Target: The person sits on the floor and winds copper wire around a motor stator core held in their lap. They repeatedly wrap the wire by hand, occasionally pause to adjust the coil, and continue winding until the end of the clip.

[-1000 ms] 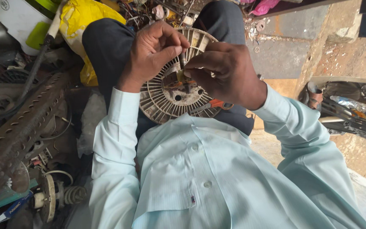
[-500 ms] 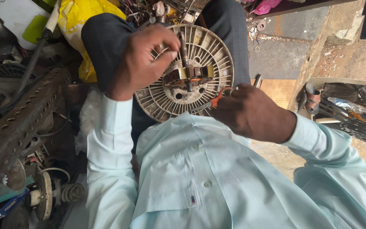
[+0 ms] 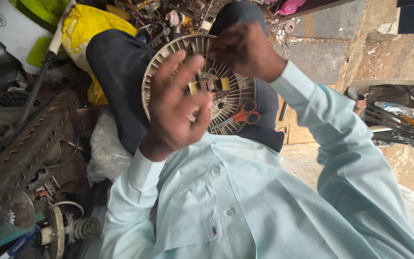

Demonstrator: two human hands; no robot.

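Observation:
A round, pale metal disc [image 3: 168, 52] with radial slots rests on my lap, with small yellow-capped parts [image 3: 210, 85] at its centre. My left hand [image 3: 176, 108] hovers in front of the disc's left half, fingers spread and blurred, holding nothing that I can see. My right hand [image 3: 245, 48] is curled over the disc's upper right rim; whether it grips anything is unclear. Orange-handled scissors [image 3: 242, 116] lie on the disc's lower right part, free of both hands.
A perforated metal angle bar [image 3: 20, 158] runs along the left. A white and green bucket [image 3: 17, 29] and a yellow bag [image 3: 89, 29] sit at the top left amid scrap parts. A small motor with a spring [image 3: 70, 230] lies at the bottom left. Concrete ground [image 3: 322, 52] lies to the right.
My right hand left the lower right of the disc and rose to its upper rim, and the scissors now lie on the disc. My left hand came off the disc and spread its fingers.

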